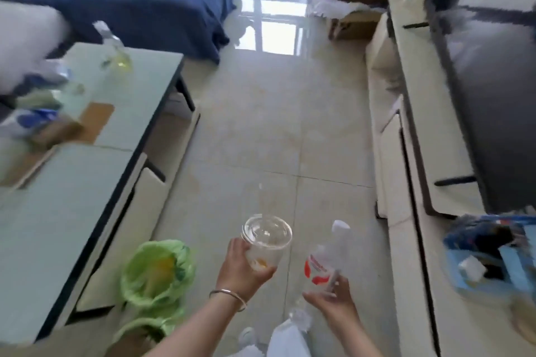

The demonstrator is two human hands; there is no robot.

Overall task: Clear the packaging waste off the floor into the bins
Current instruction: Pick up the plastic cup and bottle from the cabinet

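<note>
Cup (265, 243) sits grasped in the left hand (240, 266), bottle (324, 261) pinched low in the right hand (333, 300), both near the green-lined bin (156, 269). That low pinch could let the bottle tip; orange dregs might spill on the floor (261, 124).

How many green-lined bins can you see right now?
2: one green-lined bin on the floor beside the low table, a second just nearer, partly cut off by the left forearm.
</note>
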